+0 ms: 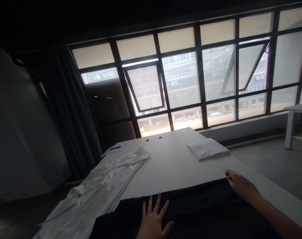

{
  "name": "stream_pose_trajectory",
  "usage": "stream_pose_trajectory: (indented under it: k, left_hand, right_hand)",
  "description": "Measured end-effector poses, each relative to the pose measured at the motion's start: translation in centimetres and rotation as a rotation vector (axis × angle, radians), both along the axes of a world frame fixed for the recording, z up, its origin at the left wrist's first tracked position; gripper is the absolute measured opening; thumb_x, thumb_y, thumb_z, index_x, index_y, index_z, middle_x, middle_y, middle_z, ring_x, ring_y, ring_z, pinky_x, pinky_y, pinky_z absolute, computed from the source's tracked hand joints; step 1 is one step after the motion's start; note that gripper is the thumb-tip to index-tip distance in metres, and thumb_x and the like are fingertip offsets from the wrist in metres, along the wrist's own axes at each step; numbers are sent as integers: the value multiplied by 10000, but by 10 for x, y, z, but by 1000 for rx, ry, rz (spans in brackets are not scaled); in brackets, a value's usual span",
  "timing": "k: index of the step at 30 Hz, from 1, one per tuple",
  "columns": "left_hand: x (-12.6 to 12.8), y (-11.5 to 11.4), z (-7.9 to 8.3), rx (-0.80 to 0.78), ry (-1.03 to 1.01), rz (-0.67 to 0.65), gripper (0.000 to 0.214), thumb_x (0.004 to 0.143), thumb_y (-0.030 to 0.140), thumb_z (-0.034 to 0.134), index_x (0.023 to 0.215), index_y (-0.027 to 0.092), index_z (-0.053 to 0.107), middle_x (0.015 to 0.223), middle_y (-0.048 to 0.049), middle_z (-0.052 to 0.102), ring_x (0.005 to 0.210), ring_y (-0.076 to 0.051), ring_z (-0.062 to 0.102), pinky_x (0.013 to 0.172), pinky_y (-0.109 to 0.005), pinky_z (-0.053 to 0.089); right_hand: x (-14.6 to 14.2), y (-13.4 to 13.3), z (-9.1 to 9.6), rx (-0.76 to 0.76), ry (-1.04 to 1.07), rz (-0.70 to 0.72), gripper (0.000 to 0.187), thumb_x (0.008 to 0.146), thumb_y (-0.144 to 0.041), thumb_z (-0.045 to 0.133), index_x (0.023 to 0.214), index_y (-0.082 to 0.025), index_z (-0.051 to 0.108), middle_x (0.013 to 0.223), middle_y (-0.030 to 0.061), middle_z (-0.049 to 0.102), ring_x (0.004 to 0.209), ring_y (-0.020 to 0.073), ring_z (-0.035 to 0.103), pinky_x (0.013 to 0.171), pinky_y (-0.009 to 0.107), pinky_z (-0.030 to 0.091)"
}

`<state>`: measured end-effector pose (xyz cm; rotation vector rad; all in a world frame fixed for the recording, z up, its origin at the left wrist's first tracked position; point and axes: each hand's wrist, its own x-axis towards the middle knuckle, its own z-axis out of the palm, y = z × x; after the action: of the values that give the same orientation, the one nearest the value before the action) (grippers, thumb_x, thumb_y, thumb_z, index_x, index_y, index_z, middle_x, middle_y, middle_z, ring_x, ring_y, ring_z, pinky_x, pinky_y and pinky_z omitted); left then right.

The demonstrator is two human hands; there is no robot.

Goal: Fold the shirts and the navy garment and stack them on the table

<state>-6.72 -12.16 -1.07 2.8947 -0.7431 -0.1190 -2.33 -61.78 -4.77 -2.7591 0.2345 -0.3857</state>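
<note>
A dark navy cloth (195,212) lies spread over the near part of the white table (168,162) and runs out of view at the bottom. My left hand (154,219) rests flat on it, fingers spread. At the cloth's far right corner, my right hand (240,186) pinches the edge between thumb and fingers. A small pale bit shows at those fingertips, too small to name. Whether the cloth is a garment I cannot tell.
Crumpled white cloth (98,192) lies along the table's left side. A folded white cloth (208,148) sits near the right edge. Paper with a pen (115,147) is at the far left. Windows stand behind, a blue curtain (71,109) left, another white table (290,126) right.
</note>
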Motion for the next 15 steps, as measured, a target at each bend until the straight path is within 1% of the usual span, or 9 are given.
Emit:
stream_pose_trajectory:
  k: [2, 4, 5, 7, 8, 10, 12, 13, 15]
  left_hand:
    - [1, 1, -1, -3, -9, -4, 718, 936, 755, 454, 1564, 476, 246, 1678, -70, 130, 1505, -526, 121, 1076, -870, 153]
    - [1, 1, -2, -3, -14, -6, 715, 938, 750, 457, 1564, 470, 255, 1677, -74, 131, 1503, -530, 121, 1068, -876, 152]
    - [1, 1, -2, -3, -14, -6, 712, 940, 749, 453, 1564, 469, 255, 1677, -75, 131, 1503, -530, 118, 1064, -881, 146]
    - [0, 0, 0, -3, -8, -5, 705, 942, 751, 442, 1563, 476, 253, 1677, -73, 134, 1503, -531, 115, 1049, -896, 123]
    - [-1, -1, 1, -3, -1, -2, 704, 941, 758, 433, 1562, 480, 250, 1677, -71, 134, 1503, -533, 113, 1040, -905, 106]
    - [-3, -3, 4, -1, 21, 12, 719, 935, 778, 408, 1566, 481, 233, 1680, -67, 127, 1504, -537, 98, 1020, -919, 71]
    - [-5, -5, 6, 13, 49, 51, 767, 920, 807, 386, 1578, 463, 196, 1685, -60, 106, 1504, -542, 63, 1007, -926, 42]
    - [-6, -5, 8, 24, 61, 83, 800, 906, 826, 379, 1584, 452, 175, 1687, -55, 92, 1504, -545, 42, 1003, -928, 37]
    - [-6, -3, 10, 49, 76, 161, 848, 884, 856, 362, 1590, 434, 157, 1692, -42, 72, 1506, -543, 16, 1013, -921, 55]
  right_hand:
    - [-6, 7, 9, -74, -33, -31, 299, 934, -313, 433, 1098, -193, 652, 1141, 153, 682, 934, 282, 692, 768, 388, 492]
    - [-13, 24, 20, -144, -74, -20, 352, 943, -346, 421, 1127, -192, 678, 1194, 166, 669, 992, 311, 682, 805, 428, 507]
    - [-17, 36, 24, -158, -90, 24, 373, 954, -368, 410, 1134, -202, 692, 1225, 163, 669, 1040, 318, 674, 849, 445, 511]
    - [-26, 64, 28, -129, -92, 172, 422, 987, -439, 390, 1188, -245, 707, 1335, 135, 651, 1186, 317, 633, 991, 470, 484]
    - [-30, 78, 26, -99, -74, 249, 451, 995, -495, 393, 1253, -280, 694, 1420, 112, 616, 1282, 322, 582, 1078, 496, 437]
    - [-37, 100, 19, -48, 9, 348, 515, 978, -605, 422, 1395, -371, 612, 1572, 53, 486, 1448, 358, 417, 1194, 614, 273]
    - [-41, 110, 11, -15, 117, 378, 577, 953, -676, 435, 1481, -452, 501, 1643, -1, 353, 1519, 403, 255, 1187, 745, 109]
    - [-42, 111, 8, -7, 165, 379, 600, 945, -699, 430, 1502, -478, 453, 1656, -19, 306, 1530, 420, 199, 1163, 787, 53]
    - [-43, 108, 5, -8, 234, 357, 644, 926, -739, 421, 1526, -510, 377, 1669, -43, 233, 1535, 440, 116, 1128, 825, -13]
